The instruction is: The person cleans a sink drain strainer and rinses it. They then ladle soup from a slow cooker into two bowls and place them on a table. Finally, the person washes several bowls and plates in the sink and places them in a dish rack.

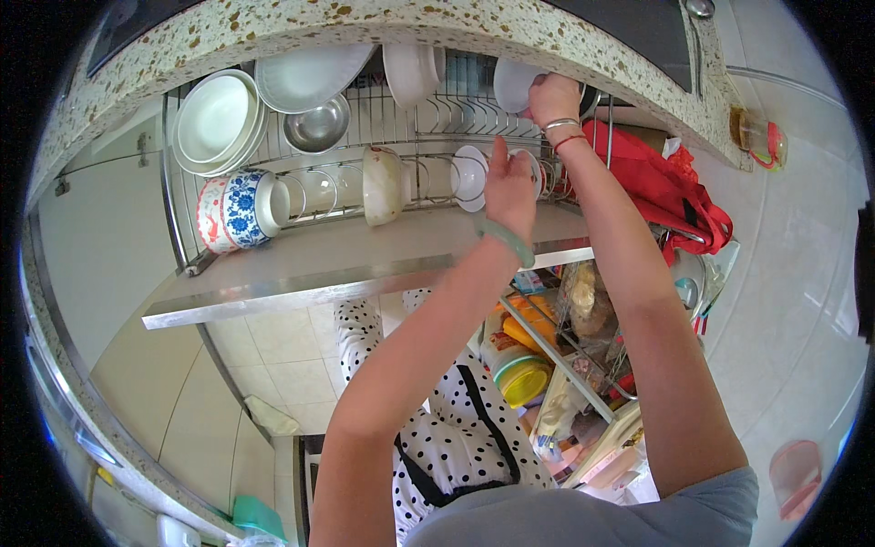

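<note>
A pull-out wire dish rack [383, 137] spreads below the stone counter. At its back right, my right hand [552, 98] curls its fingers at the edge of a white bowl [516, 84], gripping it; part of the bowl is behind the hand. My left hand [510, 187], with a green bangle at the wrist, reaches to the front row with fingers stretched out. It lies between a small white dish [468, 179] and another white dish [538, 173], which it partly covers. Whether it touches either is hard to see.
Stacked white plates [214, 123], a metal bowl [317, 125], patterned bowls [232, 211] and a pale cup [383, 185] sit in the rack. The counter edge [301, 36] overhangs it. A red bag [656, 187] hangs at right, above a drawer [561, 356] of packages.
</note>
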Action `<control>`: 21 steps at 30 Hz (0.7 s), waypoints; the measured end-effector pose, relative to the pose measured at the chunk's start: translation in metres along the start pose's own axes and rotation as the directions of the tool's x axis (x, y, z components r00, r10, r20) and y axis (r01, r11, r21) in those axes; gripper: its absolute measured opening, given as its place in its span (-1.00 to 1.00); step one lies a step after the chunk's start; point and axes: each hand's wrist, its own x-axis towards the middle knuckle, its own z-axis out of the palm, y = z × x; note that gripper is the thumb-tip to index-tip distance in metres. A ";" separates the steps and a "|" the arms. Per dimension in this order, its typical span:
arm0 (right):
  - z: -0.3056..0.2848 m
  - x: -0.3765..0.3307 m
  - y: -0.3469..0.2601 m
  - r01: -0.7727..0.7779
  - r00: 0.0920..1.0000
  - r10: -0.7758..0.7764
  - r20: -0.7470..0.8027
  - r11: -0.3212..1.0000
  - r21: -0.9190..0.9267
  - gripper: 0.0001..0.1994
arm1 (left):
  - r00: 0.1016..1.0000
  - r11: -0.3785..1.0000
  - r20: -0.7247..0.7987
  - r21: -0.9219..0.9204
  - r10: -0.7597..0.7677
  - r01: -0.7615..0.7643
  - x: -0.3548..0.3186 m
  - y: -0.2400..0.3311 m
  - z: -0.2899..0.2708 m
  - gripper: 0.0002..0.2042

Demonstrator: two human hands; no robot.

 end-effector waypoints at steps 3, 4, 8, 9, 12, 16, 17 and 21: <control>0.004 0.000 -0.008 0.032 0.995 -0.039 -0.087 0.996 -0.079 -0.77 | 0.999 0.998 0.053 -0.060 -0.004 0.007 -0.012 -0.003 -0.009 -0.47; 0.007 -0.003 -0.009 0.047 0.989 -0.061 -0.132 0.993 -0.108 -0.76 | 0.997 0.998 0.067 -0.062 -0.029 0.033 -0.021 0.001 -0.009 -0.47; 0.006 -0.001 -0.015 0.054 0.998 -0.059 -0.025 0.984 -0.167 -0.78 | 0.989 0.990 0.121 -0.102 -0.085 0.097 -0.047 0.016 -0.011 -0.48; 0.007 -0.002 -0.018 0.053 0.997 -0.060 -0.042 0.986 -0.158 -0.78 | 0.987 0.987 0.133 -0.122 -0.088 0.104 -0.050 0.017 -0.013 -0.48; 0.012 -0.004 -0.021 0.020 0.998 -0.028 -0.051 0.989 -0.145 -0.79 | 0.978 0.986 0.191 -0.129 -0.082 0.108 -0.059 0.024 -0.021 -0.49; 0.016 -0.007 -0.026 -0.020 0.999 0.013 -0.046 0.991 -0.135 -0.80 | 0.979 0.988 0.184 -0.113 -0.084 0.105 -0.072 0.037 -0.032 -0.52; 0.017 -0.007 -0.025 -0.018 0.997 0.010 -0.070 0.992 -0.126 -0.80 | 0.980 0.988 0.183 -0.119 -0.079 0.102 -0.074 0.040 -0.034 -0.53; 0.019 -0.007 -0.022 0.023 0.991 -0.043 -0.123 0.987 -0.161 -0.80 | 0.976 0.993 0.212 -0.091 -0.055 0.076 -0.080 0.048 -0.045 -0.54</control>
